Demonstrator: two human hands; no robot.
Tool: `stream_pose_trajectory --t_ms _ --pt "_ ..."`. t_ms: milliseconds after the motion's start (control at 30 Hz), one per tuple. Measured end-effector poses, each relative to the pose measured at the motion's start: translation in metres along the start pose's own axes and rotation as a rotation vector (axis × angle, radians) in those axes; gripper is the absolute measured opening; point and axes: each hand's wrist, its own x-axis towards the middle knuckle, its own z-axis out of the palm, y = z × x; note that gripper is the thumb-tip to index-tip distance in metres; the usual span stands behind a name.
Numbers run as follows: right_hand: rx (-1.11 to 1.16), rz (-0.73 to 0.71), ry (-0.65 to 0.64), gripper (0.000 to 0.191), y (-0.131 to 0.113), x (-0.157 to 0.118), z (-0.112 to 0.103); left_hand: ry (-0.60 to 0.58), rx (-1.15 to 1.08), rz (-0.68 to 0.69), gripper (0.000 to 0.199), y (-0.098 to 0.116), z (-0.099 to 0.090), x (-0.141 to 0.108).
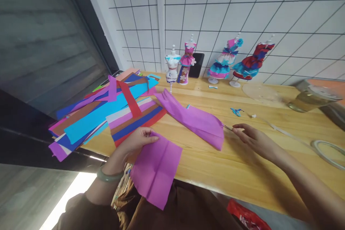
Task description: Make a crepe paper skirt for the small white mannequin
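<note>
Brown clothing (pixel 188 205) is closest to the cam, w/ a red bag (pixel 246 215) lower R, below the table edge, on the near side of the R hand. L hand (pixel 142 138) is closed, thumb vs fingers, on the top edge of a small purple piece (pixel 157 170); it hangs down nearside of that hand, in front of the table edge & clothing. Green bangle (pixel 110 176) on the L wrist.

R hand (pixel 250 136) has its fingers pinched on a thin metal tool (pixel 228 128); type unclear. Tool tip is at the R corner of a bigger purple sheet (pixel 198 122), which lies folded on the wooden table (pixel 205 165), bet. the two hands & a bit beyond the L one; can't tell if the tip grips it.

Just beyond & L of the L hand: pile of coloured strips (pixel 94 118), incl. a red strip (pixel 130 99) across the top. Farther out, past both hands, by the wall: white dress form (pixel 171 70), pink-dressed form (pixel 187 59), black phone (pixel 198 65) behind it, then blue/pink form (pixel 221 63) & red/blue form (pixel 250 61). Beyond the R hand, fairly near: blue scrap (pixel 237 112). Off to its R: tape roll (pixel 321 155), & farther out a clear cup (pixel 309 100).
</note>
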Motion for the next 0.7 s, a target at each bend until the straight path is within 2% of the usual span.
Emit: stream_pose_trajectory --t_ms 100,233,300,367,500,600,700 --pt "-0.076 0.075 0.056 0.057 0.028 -0.006 -0.004 -0.020 0.031 0.035 0.019 0.007 0.006 0.000" --pt "-0.094 0.119 0.055 0.056 0.033 -0.017 -0.005 -0.051 0.070 0.058 0.019 0.018 0.019 0.001" --pt "-0.055 0.056 0.040 0.052 0.023 -0.023 -0.003 -0.052 0.088 0.111 0.019 0.025 0.027 0.004" --pt "0.018 -0.039 0.037 0.046 0.007 -0.031 -0.002 -0.077 0.150 0.231 0.016 0.033 0.039 0.007" --pt "0.145 -0.243 0.027 0.037 -0.035 -0.054 0.001 -0.251 0.338 0.462 0.012 0.045 0.066 0.015" --pt "0.134 -0.347 -0.043 0.033 -0.063 -0.075 0.003 -0.355 0.413 0.552 0.014 0.046 0.085 0.022" --pt "0.135 -0.409 -0.102 0.033 -0.075 -0.085 0.002 -0.363 0.480 0.581 0.016 0.041 0.096 0.033"
